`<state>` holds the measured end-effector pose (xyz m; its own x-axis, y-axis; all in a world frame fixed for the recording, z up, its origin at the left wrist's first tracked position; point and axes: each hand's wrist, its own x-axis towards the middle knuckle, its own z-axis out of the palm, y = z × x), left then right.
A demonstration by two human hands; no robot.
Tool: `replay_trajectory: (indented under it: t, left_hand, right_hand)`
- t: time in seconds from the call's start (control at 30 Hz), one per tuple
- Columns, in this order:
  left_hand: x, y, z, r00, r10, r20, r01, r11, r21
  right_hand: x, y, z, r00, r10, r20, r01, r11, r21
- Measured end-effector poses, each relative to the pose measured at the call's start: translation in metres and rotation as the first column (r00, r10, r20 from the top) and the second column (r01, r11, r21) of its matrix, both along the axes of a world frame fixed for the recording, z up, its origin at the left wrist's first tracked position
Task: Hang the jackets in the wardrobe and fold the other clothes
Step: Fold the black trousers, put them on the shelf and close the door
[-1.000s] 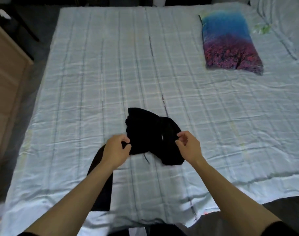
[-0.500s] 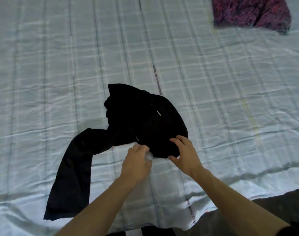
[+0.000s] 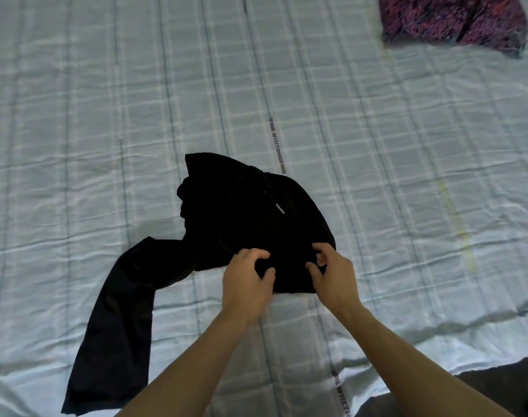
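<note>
A black garment (image 3: 247, 218) lies bunched on the bed, with one long leg or sleeve trailing down to the lower left. A small silver zip pull shows near its middle. My left hand (image 3: 249, 281) pinches the near edge of the bunched part, fingers and thumb curled into the cloth. My right hand (image 3: 331, 273) grips the same edge a little to the right, fingers curled over the fabric.
The bed is covered by a pale blue checked sheet (image 3: 377, 176). A purple and red patterned pillow (image 3: 455, 22) lies at the far right. The bed's near edge and dark floor (image 3: 497, 386) show at the lower right.
The camera has tilted down and closer. Both hands have moved onto the garment's near edge, and the left hand now grips the cloth beside the right one.
</note>
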<state>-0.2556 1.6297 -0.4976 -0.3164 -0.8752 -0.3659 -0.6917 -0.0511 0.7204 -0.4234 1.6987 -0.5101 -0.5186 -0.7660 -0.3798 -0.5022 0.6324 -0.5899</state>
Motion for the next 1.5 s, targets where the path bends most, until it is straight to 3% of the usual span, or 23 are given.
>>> replay_trajectory:
  t: [0.17,0.23,0.33,0.43,0.5,0.57,0.67,0.77,0.97,1.13,1.3,1.4,1.5]
  left_hand:
    - [0.001,-0.015,0.019,0.996,0.026,-0.083,-0.03,0.998,-0.049]
    - [0.003,-0.025,0.023,1.0,0.009,0.01,-0.008,0.993,-0.114]
    - [0.006,-0.049,0.022,0.961,-0.044,0.273,0.107,0.969,-0.224]
    - [0.007,-0.07,0.016,0.849,-0.243,0.469,0.318,0.944,-0.085]
    - [0.006,-0.075,0.01,0.804,-0.312,0.506,0.37,0.929,-0.015]
    - [0.008,-0.07,0.008,0.801,-0.319,0.507,0.398,0.916,-0.053]
    - [0.013,-0.058,0.011,0.903,-0.249,0.351,0.333,0.921,-0.203]
    - [0.018,-0.048,0.022,0.978,-0.189,0.091,0.202,0.966,-0.163]
    - [0.019,-0.035,0.067,0.978,-0.124,-0.165,0.115,0.991,-0.062]
    - [0.031,-0.039,0.115,0.941,-0.022,-0.336,0.044,0.997,0.056]
    - [0.05,-0.037,0.163,0.908,0.041,-0.416,0.011,0.993,0.122]
    - [0.062,-0.038,0.188,0.909,-0.005,-0.416,0.048,0.995,0.092]
    - [0.075,-0.041,0.214,0.924,-0.043,-0.38,0.072,0.996,0.062]
  right_hand:
    - [0.003,-0.006,0.007,0.999,0.029,-0.031,-0.03,0.999,-0.024]
    - [0.008,-0.009,0.009,1.0,0.028,-0.015,-0.029,0.997,-0.073]
    - [0.016,-0.015,0.009,0.999,0.042,-0.002,-0.042,0.991,-0.126]
    - [0.022,-0.018,0.008,0.999,0.044,0.01,-0.042,0.988,-0.15]
    - [0.024,-0.018,0.007,0.998,0.056,0.032,-0.051,0.986,-0.158]
    - [0.022,-0.017,0.009,0.996,0.057,0.075,-0.044,0.984,-0.173]
    - [0.014,-0.02,0.015,0.995,0.035,0.089,-0.016,0.979,-0.204]
    - [0.011,-0.029,0.025,0.992,0.008,0.123,0.017,0.979,-0.202]
    - [0.043,-0.053,0.066,0.947,0.087,0.308,-0.02,0.977,-0.214]
    - [0.062,-0.057,0.098,0.905,0.004,0.426,0.079,0.981,-0.178]
    - [0.074,-0.064,0.141,0.887,-0.073,0.455,0.161,0.974,-0.158]
    - [0.084,-0.065,0.172,0.905,-0.079,0.418,0.156,0.976,-0.155]
    - [0.098,-0.067,0.198,0.875,-0.081,0.477,0.184,0.967,-0.175]
